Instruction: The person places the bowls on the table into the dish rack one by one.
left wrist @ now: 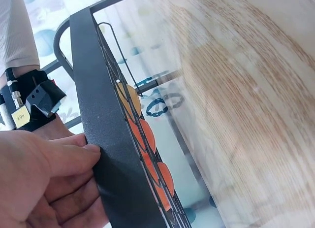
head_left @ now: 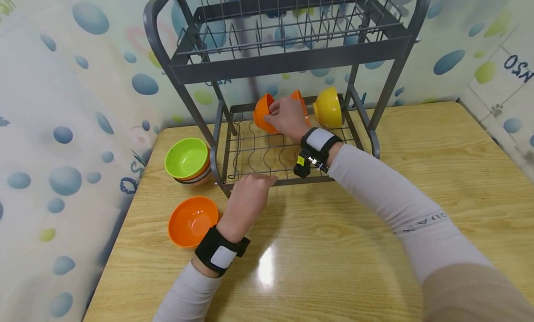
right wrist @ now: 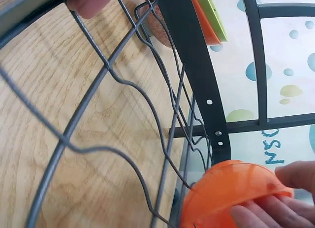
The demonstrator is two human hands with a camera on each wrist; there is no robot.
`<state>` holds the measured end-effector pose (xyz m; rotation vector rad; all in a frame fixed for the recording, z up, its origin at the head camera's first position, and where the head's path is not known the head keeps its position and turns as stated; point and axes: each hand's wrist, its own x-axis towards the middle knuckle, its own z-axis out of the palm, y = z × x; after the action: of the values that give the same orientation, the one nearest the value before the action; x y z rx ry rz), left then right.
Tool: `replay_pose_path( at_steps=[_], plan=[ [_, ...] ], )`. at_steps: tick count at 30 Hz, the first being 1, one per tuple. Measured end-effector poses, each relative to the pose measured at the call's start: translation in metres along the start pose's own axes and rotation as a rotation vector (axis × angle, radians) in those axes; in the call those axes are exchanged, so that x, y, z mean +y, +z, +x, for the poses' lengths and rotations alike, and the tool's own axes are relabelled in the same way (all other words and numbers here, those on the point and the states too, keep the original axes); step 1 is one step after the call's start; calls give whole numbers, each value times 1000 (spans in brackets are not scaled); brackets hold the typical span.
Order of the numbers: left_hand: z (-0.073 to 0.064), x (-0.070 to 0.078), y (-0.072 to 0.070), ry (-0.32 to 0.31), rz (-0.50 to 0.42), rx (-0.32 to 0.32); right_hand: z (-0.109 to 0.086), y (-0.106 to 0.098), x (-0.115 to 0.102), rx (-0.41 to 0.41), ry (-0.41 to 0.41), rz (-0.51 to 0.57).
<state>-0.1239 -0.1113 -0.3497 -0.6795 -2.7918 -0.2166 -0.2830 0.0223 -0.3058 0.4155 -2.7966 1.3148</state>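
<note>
On the lower wire shelf, my right hand (head_left: 288, 118) holds the left orange bowl (head_left: 263, 112) by its rim. The right wrist view shows the thumb near the outside of this bowl (right wrist: 231, 188) and the fingers inside it. Another orange bowl (head_left: 298, 97) stands on edge just behind the hand, partly covered. To its right a yellow bowl (head_left: 328, 108) is also tilted on its side. My left hand (head_left: 250, 197) grips the front rail (left wrist: 106, 105) of the dark dish rack (head_left: 288, 62), thumb on the face and fingers curled beneath.
Left of the rack stands a stack of bowls with a green bowl (head_left: 187, 157) on top. A separate orange bowl (head_left: 193, 221) sits upright on the wooden table (head_left: 333, 257) in front of the stack. The rack's upper tier overhangs the lower shelf; a patterned wall is behind.
</note>
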Motion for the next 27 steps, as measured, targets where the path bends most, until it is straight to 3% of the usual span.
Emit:
replay_pose_path(
  at_steps=[4,9,20,27],
  plan=[
    [0,-1,1,8,-10,3,-6,-13,-3,-32,-32,-56],
    [0,-3,0,0,-55,-14,-24,-32,-6,-82,-154,-162],
    [-1,-4,-1,16,-57,-40,-93,-61,14,-286,-373,-476],
    [-16,-8,-21,48,-10,-100,-125,-71,43,-331,-358,-531]
  ],
)
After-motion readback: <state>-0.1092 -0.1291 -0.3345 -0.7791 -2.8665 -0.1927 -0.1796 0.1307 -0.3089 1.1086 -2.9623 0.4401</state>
